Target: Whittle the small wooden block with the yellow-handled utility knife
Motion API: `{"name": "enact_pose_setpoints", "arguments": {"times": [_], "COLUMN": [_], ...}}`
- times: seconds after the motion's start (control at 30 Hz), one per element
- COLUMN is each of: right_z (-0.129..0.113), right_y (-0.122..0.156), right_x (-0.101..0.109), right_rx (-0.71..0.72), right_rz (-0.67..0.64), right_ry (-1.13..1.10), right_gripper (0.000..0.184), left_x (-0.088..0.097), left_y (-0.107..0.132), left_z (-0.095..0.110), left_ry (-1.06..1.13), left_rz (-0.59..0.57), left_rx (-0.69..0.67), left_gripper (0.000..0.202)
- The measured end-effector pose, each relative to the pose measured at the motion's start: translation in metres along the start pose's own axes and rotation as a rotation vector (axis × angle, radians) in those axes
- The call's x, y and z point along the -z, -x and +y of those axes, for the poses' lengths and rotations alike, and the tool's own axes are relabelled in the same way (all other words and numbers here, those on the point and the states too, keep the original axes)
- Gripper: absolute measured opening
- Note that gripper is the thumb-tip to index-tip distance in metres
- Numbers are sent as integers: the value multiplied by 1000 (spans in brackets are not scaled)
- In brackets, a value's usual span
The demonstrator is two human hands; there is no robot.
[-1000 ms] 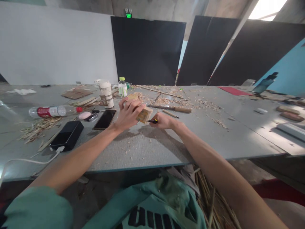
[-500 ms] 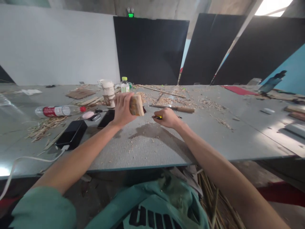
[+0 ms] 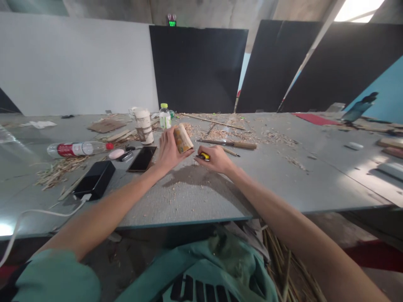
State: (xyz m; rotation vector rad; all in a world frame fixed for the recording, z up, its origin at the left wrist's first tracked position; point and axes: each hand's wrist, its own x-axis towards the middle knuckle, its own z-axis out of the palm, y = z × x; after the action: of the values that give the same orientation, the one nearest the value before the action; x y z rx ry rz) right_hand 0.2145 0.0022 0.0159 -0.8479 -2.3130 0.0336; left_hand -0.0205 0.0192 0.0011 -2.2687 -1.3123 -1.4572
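Observation:
In the head view my left hand (image 3: 170, 147) grips a short, thick bamboo piece (image 3: 183, 139), pale on one side and mottled yellow-brown on the other, tilted above the table. My right hand (image 3: 215, 158) is closed round a small yellow-and-black utility knife (image 3: 204, 156). The knife's front end points toward the bamboo piece, with a small gap between the hands; its blade is too small to make out. Behind my right hand lie a wooden-handled knife (image 3: 242, 145) and a thin pencil-like stick (image 3: 231, 152).
On the grey table (image 3: 189, 201) are a phone (image 3: 142, 158), a black power bank (image 3: 96, 179) with a white cable, a lying bottle (image 3: 78, 148), paper cups (image 3: 144, 128) and a green-capped bottle (image 3: 164, 116). Shavings (image 3: 217, 133) litter the back. Bamboo strips (image 3: 280, 260) lie below the front edge.
My left hand has lowered slightly and tilted the bamboo piece, showing more of its mottled face. My right hand with the utility knife has moved left, closer to it.

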Motion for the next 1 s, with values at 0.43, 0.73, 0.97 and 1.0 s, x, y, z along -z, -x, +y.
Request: {"name": "enact_pose_setpoints", "arguments": {"times": [0.43, 0.73, 0.97, 1.0], "right_z": [-2, 16, 14, 11], "right_y": [-2, -1, 1, 1], "right_x": [-1, 3, -2, -2], "right_rx": [-99, -179, -148, -146], "right_rz": [69, 78, 40, 26], "right_ry": [-161, -130, -54, -40], "right_gripper": [34, 31, 22, 23], "left_x": [-12, 19, 7, 6], "left_y": [6, 0, 3, 3], "left_z": [0, 37, 37, 37], "left_ry": [269, 427, 973, 994], "left_rz": [-128, -246, -454, -455], "left_rx": [192, 153, 542, 584], "left_gripper": [73, 29, 40, 44]}}
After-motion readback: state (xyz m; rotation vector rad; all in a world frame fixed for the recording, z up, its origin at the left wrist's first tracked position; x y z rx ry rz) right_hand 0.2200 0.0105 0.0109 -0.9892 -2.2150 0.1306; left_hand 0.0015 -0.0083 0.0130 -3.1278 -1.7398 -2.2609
